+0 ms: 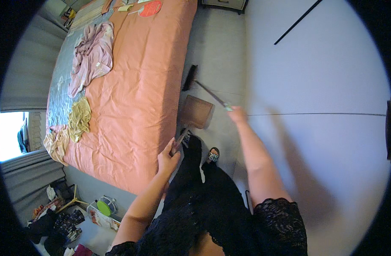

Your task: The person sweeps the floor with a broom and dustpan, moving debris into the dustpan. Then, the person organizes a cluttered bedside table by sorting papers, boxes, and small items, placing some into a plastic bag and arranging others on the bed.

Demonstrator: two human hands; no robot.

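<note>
Both of your hands were busy. Your right hand (237, 114) was closed around the upper end of the broom (212, 94), and your arm was stretched forward. The broom slanted down to the left, and its dark head (190, 78) was low by the side of the bed (157, 94). Your left hand (169, 158) grasped the handle of the dustpan (196, 112) — its brownish pan was in front of your feet, between the bed and the white panels (315, 81), nearer to the bed. The broom's head was just beyond the pan, apart from it. Whether the pan touched the floor (219, 47), I cannot tell.

On the orange cover of the bed, and partly over its blue-grey strip, there was a pink cloth (93, 55). A yellowish cloth (79, 118) lay crumpled nearer to you, and beside it a pale cloth (57, 144) hung over the edge. At the far end was a red fan (151, 8). To your lower left, beyond the bed, were heaped clothes (55, 226) — near them, a round green thing (104, 208).
</note>
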